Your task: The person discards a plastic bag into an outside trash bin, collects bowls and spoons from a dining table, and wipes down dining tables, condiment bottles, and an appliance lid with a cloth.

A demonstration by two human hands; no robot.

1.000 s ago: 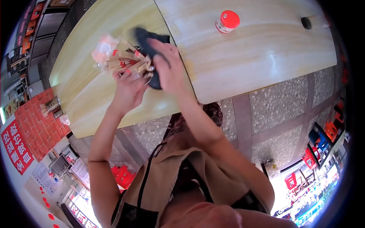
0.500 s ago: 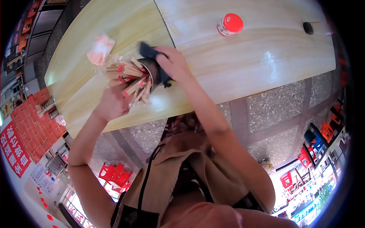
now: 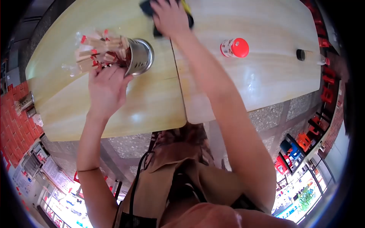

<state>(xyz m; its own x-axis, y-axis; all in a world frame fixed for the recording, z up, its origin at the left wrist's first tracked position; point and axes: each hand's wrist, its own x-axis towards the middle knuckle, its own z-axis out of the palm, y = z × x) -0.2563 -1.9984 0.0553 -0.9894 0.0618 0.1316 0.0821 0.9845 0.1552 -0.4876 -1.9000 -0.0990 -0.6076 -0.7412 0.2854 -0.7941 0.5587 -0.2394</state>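
Observation:
My left hand (image 3: pixel 108 89) is closed at the mouth of a perforated metal chopstick holder (image 3: pixel 141 57), which is tipped with its mouth to the left. Plastic-wrapped chopsticks (image 3: pixel 100 47) with red marks stick out of it, against my fingers; the exact finger contact is partly hidden. Farther forward, near the top edge of the view, my right hand (image 3: pixel 171 19) presses on a dark cloth (image 3: pixel 159 31) lying on the table, fingers over it. A yellow patch shows at the cloth's right side.
On the pale wood-grain table (image 3: pixel 152 110), a seam runs between two tops. A red-lidded jar (image 3: pixel 239 47) stands right of my right forearm. A dark-capped container (image 3: pixel 301 55) is farther right. Red and orange stools (image 3: pixel 304 140) stand beyond the table at right.
My right hand has carried the cloth away from the holder, forward onto the table. The holder is still in my left hand. The camera view has shifted, and the pale packet is no longer visible.

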